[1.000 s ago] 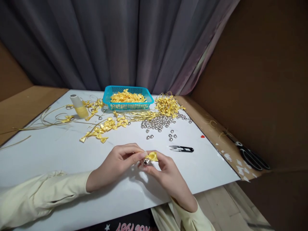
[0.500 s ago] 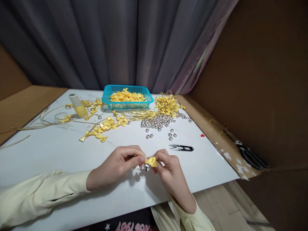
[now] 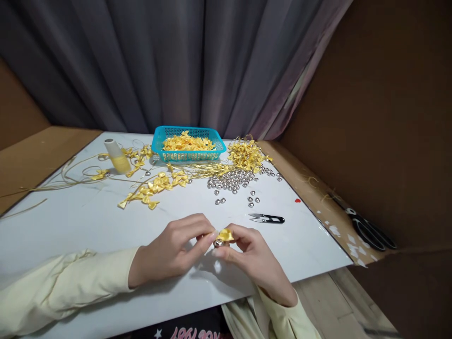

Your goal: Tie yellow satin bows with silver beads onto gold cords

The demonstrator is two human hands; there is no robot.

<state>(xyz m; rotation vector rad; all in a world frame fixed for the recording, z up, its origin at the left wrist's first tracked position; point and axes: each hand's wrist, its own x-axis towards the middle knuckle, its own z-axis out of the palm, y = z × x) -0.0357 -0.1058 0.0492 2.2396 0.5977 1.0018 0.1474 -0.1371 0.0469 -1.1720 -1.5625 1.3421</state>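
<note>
Both hands meet over the white board [image 3: 88, 221] near its front edge. My left hand [image 3: 173, 249] pinches one side of a small yellow ribbon bow [image 3: 225, 235] with thumb and forefinger. My right hand [image 3: 252, 256] grips the bow's other side, fingers curled. A small silver bell [image 3: 218, 243] hangs just under the bow, between the fingertips. Both sleeves are pale yellow.
Black thread snips [image 3: 266, 218] lie right of my hands. Farther back are a heap of silver bells [image 3: 231, 180], loose yellow bows [image 3: 155, 186], a tangle of bows with cords [image 3: 245, 155], a teal basket [image 3: 188, 154] of bows, a yellow thread spool [image 3: 116, 156]. Black scissors [image 3: 369, 230] rest on cardboard at right.
The hands have shifted slightly toward me and turned the bow; the bell stays under it. Nothing else on the board has moved.
</note>
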